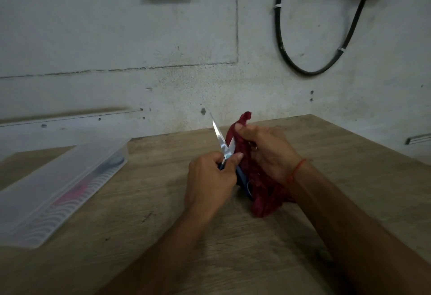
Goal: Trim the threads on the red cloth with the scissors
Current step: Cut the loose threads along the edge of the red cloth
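Wooden desk (140,213) fills the near ground on my feed, and both forearms reach out over it toward the middle. The left hand (210,178) grips the scissors (220,139) by their blue handles, its fingers (235,157) curled round them with the thumb on top. The blades point up and away and stand a little apart. Just beside them, the right hand (268,152) holds the red cloth (263,199) in a bunch. Its thumb and fingers pinch the upper fold so that a tuft stands above the thumb, while the lower part sags onto the desk under the wrist.

I judge this to be mid-trim: the blades are parted next to the held-up edge, with no cut closing yet. The threads are too fine for me to pick out. The next move, as I see it, calls for drawing one taut, clear of the weave, and bringing the blades onto it alone, away from the thumb close by.

To the left a clear plastic box (58,185) lies at an angle, well apart from the hands. To the right the wood runs on to its edge, which leaves room to swing. Beyond the cloth the desk's far edge meets the grey wall (116,38), so room ahead is short. A black cable (314,71) loops high on that wall, out of the way.
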Demonstrator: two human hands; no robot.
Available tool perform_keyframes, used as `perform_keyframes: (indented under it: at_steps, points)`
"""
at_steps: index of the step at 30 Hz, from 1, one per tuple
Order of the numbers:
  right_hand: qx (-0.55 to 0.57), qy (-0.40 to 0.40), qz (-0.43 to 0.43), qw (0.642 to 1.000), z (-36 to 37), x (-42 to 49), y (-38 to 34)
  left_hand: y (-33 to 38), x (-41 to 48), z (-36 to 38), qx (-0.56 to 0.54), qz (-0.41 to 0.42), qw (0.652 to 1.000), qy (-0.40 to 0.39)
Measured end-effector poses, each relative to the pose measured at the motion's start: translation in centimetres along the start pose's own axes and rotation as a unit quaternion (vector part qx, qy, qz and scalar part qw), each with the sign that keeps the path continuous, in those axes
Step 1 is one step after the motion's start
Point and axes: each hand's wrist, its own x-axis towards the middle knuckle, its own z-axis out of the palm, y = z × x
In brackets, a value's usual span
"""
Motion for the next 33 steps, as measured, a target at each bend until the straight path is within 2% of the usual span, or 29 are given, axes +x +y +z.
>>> perform_keyframes:
  at_steps: [3,5,7,9,13,15,17,19,21,23,27,29,31,33]
  points:
    - [-0.029,-0.115,0.016,0.993,-0.1,-0.5,0.4,-0.4,0.4,-0.4,0.005,-0.006,1.000,0.009]
    - [-0.031,-0.122,0.018,0.992,0.1,-0.5,0.5,-0.5,0.3,-0.4,-0.005,-0.008,1.000,0.006]
    - [-0.035,-0.057,-0.005,0.998,0.6,-0.3,0.7,-0.1,0.1,-0.2,-0.016,-0.003,1.000,0.002]
    - [-0.103,0.035,-0.066,0.992,1.1,0.2,0.9,0.5,-0.1,0.3,-0.028,0.004,1.000,0.007]
    - [-0.234,0.158,-0.202,0.938,1.9,0.5,0.7,1.4,-0.4,1.0,-0.030,0.024,0.999,0.014]
    - [-0.256,0.179,-0.219,0.925,1.8,0.5,0.8,1.5,-0.6,0.9,-0.033,0.024,0.999,0.014]
    - [-0.226,0.129,-0.170,0.950,1.7,0.4,1.4,0.9,-0.5,0.4,-0.032,0.004,0.999,0.006]
    - [-0.130,0.020,-0.101,0.986,1.8,-0.2,1.6,0.2,-0.2,-0.3,-0.018,-0.016,1.000,0.009]
    - [-0.068,-0.048,-0.075,0.994,2.0,-0.6,1.4,-0.3,0.3,-0.7,-0.007,-0.019,1.000,0.020]
    - [-0.065,-0.035,-0.085,0.994,2.1,-0.6,1.4,-0.2,0.3,-0.8,0.000,-0.016,1.000,0.020]
    - [-0.192,0.114,-0.151,0.963,2.2,0.6,1.7,0.8,-0.2,0.2,-0.023,-0.007,1.000,0.015]
    - [-0.216,0.160,-0.166,0.949,2.1,0.8,1.8,1.2,-0.3,0.7,-0.023,-0.008,1.000,0.009]
    - [-0.199,0.130,-0.160,0.958,1.8,0.4,1.7,1.2,-0.3,0.7,-0.021,-0.017,1.000,0.006]
    - [-0.126,0.033,-0.116,0.985,1.8,-0.1,1.9,0.5,0.1,0.2,-0.015,-0.026,0.999,0.013]
